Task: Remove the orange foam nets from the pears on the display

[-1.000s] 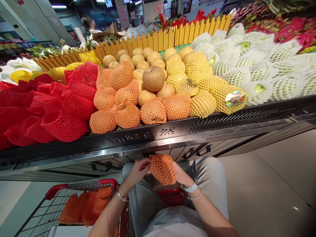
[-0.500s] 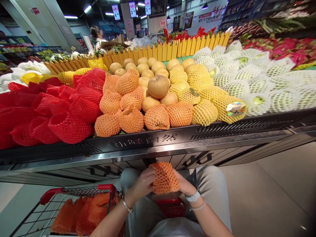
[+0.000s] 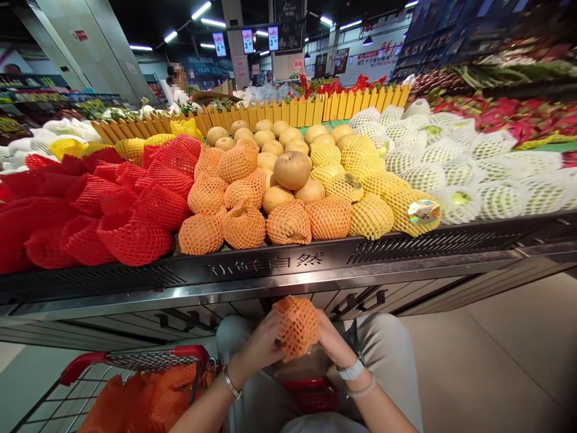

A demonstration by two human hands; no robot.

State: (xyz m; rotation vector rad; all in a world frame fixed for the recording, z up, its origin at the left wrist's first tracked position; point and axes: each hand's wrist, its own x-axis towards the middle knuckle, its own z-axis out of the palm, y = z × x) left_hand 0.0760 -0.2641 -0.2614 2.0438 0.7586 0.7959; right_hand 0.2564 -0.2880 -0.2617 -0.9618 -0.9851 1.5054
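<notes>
"Where's the orange net [image 3: 298, 328]?"

"Between the two hands, just in front of the desk [image 3: 265, 267]. More nets [image 3: 169, 397] sit in the cart [image 3: 83, 365], left of the hands."

"How do the hands hold it?"

"The left hand [image 3: 264, 341] curls on one side, and the right hand [image 3: 331, 338] hugs the other. The right fingertips hide behind it, so I can't tell how they grip."

"Is there fruit inside?"

"It's round, so I think so, but I can't tell."

"What's the best way?"

"Hold softly so nothing gets squished. Let one hand keep it still while the other tugs the edge gently, or it could rip."
</notes>
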